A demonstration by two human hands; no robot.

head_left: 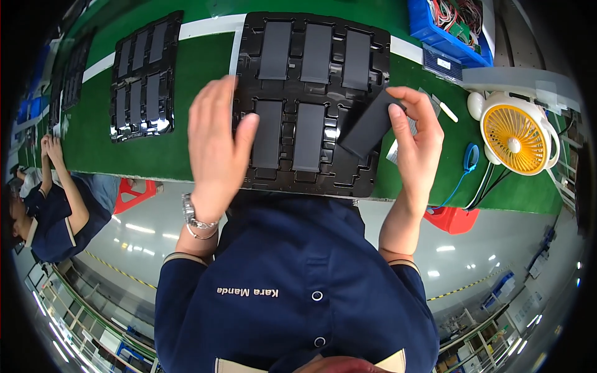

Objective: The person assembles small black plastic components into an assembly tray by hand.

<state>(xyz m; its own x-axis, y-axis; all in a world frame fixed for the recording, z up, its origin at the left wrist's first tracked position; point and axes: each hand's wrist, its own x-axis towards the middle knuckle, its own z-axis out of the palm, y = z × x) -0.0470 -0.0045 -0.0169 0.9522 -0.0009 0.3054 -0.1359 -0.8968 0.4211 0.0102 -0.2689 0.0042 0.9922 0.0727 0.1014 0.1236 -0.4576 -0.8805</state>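
- Right hand: fingers clamped on the far end of a dark block.
- Block: slanted, over the black tray's near right.
- Left hand: thumb and fingers apart, at the tray's left edge.

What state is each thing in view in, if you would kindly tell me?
Left hand: open, holding nothing
Right hand: closed on the dark block
Dark block: held tilted
Nearest tray: five blocks lying in it
Left tray: six blocks in place
Fan: upright; running or not, unclear
Blue bin: open, holding cables
White pen: lying flat
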